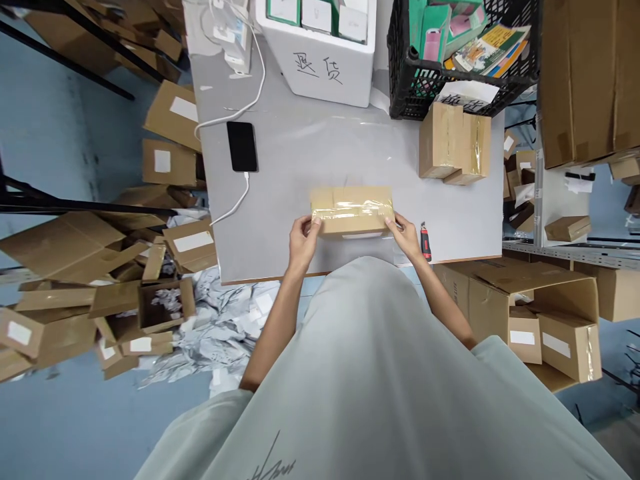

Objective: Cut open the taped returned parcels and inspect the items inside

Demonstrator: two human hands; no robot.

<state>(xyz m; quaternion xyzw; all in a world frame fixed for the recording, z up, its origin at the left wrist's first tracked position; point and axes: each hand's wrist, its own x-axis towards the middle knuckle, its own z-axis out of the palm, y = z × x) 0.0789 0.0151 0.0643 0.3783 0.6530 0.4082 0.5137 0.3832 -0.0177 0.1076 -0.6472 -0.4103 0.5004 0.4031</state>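
A brown cardboard box (pixel 353 203) with shiny clear tape along its top lies at the near side of the grey table (pixel 280 240). My left hand (pixel 303 241) grips its left end, thumb on the near face. On the opposite end, my right hand (pixel 406 237) holds the box with the thumb at the corner. Part of a white label shows low on the near face. Just right of my right hand rests a red and black utility knife (pixel 425 242). The fingers behind the box ends are partly hidden.
A phone (pixel 243 147) on a white cable lies to the left. Behind stand a white foam box (pixel 325 70), a black crate (pixel 405 90) with books, and two taped cartons (pixel 440 140). Cardboard boxes (pixel 60 327) and crumpled paper cover the left floor; a large open carton (pixel 473 293) stands right.
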